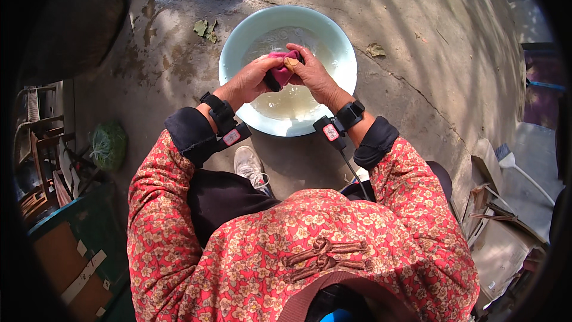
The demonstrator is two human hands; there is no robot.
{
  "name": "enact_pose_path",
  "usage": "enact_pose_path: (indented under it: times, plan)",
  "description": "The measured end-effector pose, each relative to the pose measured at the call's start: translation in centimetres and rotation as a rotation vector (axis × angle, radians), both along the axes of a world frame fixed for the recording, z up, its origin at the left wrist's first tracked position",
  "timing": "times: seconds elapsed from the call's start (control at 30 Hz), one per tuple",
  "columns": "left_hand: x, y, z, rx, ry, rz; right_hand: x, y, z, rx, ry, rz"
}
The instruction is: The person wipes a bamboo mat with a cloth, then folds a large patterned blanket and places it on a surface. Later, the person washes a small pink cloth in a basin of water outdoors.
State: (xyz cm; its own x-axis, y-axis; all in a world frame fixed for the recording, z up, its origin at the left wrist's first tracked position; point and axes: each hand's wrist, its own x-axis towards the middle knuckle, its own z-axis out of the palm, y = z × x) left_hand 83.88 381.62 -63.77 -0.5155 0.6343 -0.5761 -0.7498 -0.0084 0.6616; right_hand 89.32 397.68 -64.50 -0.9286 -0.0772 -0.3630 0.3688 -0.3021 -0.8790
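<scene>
A light-blue enamel basin (pixel 232 47) holding cloudy water (pixel 286 103) stands on the ground before me. Over the water, both my hands grip one piece of magenta and black cloth (pixel 279 75). My left hand (pixel 250 81) holds its left side, fingers curled round it and mostly hidden. On the other side my right hand (pixel 316 74) pinches the cloth, with something tan at the thumb, perhaps a wrapping; I cannot tell. Black straps with small devices are round both wrists.
Dry leaves (pixel 205 30) lie on the cracked concrete. At the left are a green plastic bag (pixel 108 145) and folded chairs (pixel 42 143). Flattened cardboard (pixel 500 250) and a white-handled brush (pixel 507 158) are at the right. My shoe (pixel 249 164) is just below the basin.
</scene>
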Motion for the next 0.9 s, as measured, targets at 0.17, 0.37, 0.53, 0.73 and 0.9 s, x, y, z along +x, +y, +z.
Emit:
enact_pose_path:
  times: [0.17,0.37,0.53,0.73,0.9]
  plan:
    - [0.4,1.2,0.8,-0.241,0.285,0.075,0.3,-0.8,-0.2,0.106,-0.042,0.007]
    - [0.6,1.2,1.2,-0.244,0.632,-0.001,0.1,-1.7,0.2,0.048,0.093,-0.14]
    - [0.8,0.9,0.8,-0.354,0.865,-0.079,-0.3,-1.4,-1.0,0.186,0.135,-0.119]
    - [0.5,0.4,0.6,-0.407,0.57,-0.312,-0.6,0.8,-4.8,0.222,-0.118,0.018]
    - [-0.6,-1.3,-0.5,-0.55,0.599,-0.27,-0.2,3.5,-9.1,0.924,0.082,0.059]
